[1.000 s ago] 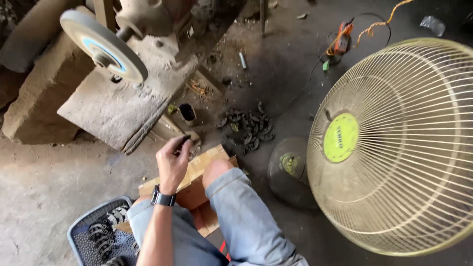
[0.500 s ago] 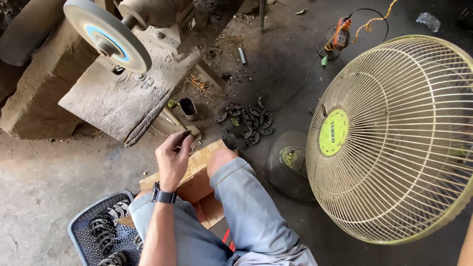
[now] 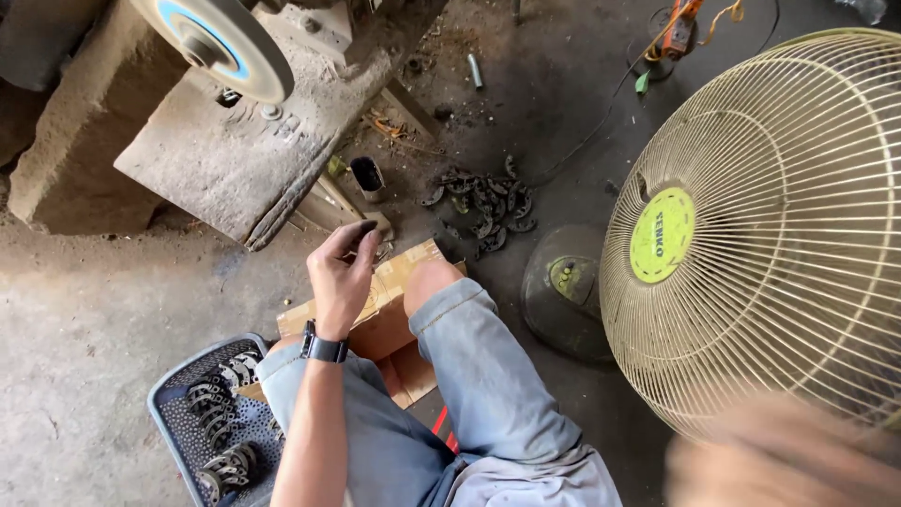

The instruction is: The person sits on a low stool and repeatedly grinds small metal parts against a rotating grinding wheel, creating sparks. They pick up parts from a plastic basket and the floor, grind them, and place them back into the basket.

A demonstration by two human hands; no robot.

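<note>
Head view, only cam: vs 1 s ago the framing has slid, so the grinding wheel now sits at the very top left, partly cut off, and the fan guard fills more of the right side. A big blurred skin-tone shape has come in at bottom right, prob the right hand; too smeared to tell if fingers are apart or closed, nothing seen in it. Left hand barely shifted, stays raised at center-left above the cardboard box by the knees. So work reads as still at the inspect/handle stage on one piece, wheel not touched. Pose: left forearm comes up from bottom center, watch on wrist, back of hand to cam, fingertips pinched together on a small dark metal piece at the top of the hand. Similar dark parts lie in the grey basket at bottom left and in a floor pile at upper center.
</note>
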